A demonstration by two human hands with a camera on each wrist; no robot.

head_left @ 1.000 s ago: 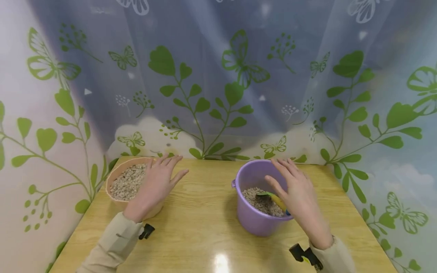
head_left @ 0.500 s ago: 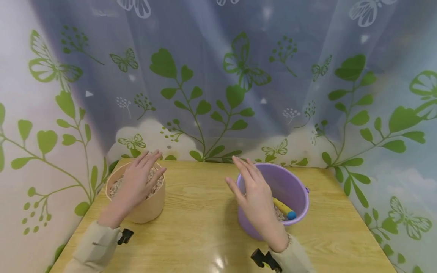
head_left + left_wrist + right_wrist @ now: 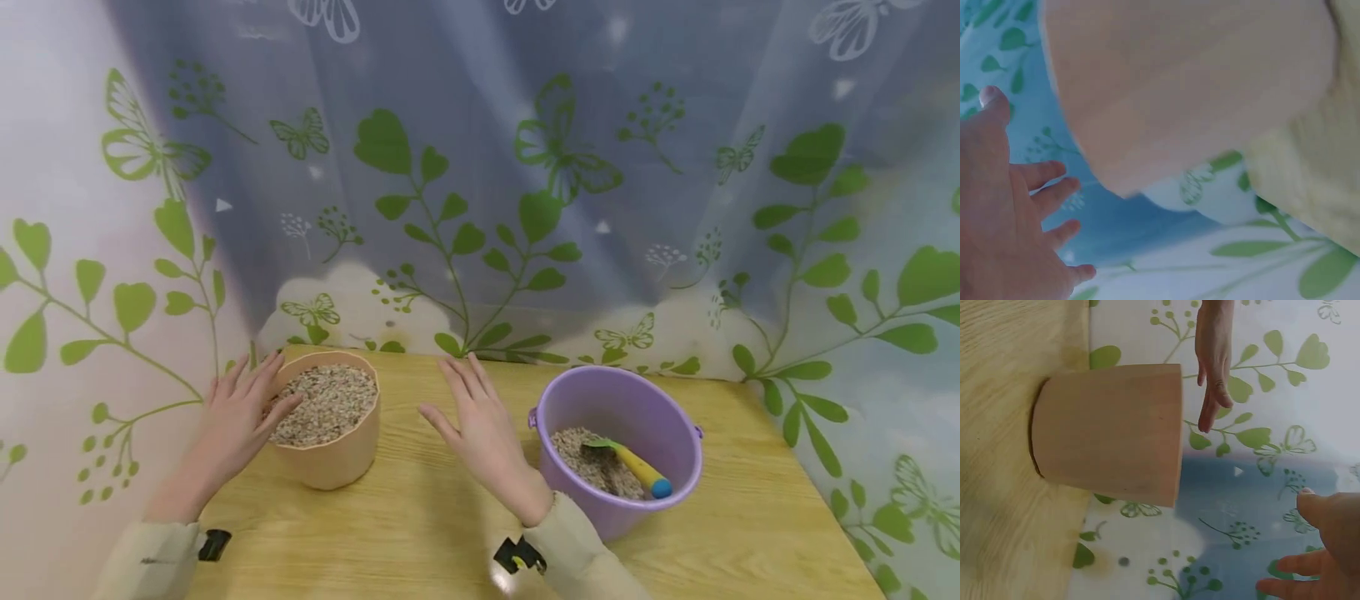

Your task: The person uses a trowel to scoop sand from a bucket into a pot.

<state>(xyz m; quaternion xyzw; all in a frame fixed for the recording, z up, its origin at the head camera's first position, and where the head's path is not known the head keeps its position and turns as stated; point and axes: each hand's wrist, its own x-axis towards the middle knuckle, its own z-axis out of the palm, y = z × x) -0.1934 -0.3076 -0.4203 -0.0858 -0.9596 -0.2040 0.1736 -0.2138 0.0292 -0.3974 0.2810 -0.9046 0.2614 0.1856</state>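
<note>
A peach-coloured plant pot (image 3: 330, 462), filled near the rim with speckled beige grit (image 3: 326, 404), stands at the left of the table. My left hand (image 3: 234, 425) is at the pot's left side, fingers spread and holding nothing; its thumb overlaps the rim in the head view. In the left wrist view, a gap shows between that hand (image 3: 1010, 206) and the pot wall (image 3: 1179, 81). Between pot and bucket hovers my right hand (image 3: 487, 433), fingers extended. Inside the purple bucket (image 3: 637, 400) a small yellow-handled garden tool (image 3: 633, 468) lies on grit, its dark head partly hidden.
The wooden table (image 3: 420, 533) ends at a printed curtain (image 3: 480, 250) behind and at both sides. The bucket stands right of my right forearm, which partly covers its front left. Black camera mounts (image 3: 519, 554) sit on both wrists.
Both hands have moved left: the left from over the pot to its left side, the right from over the bucket to the gap between the containers. The head view has turned slightly.
</note>
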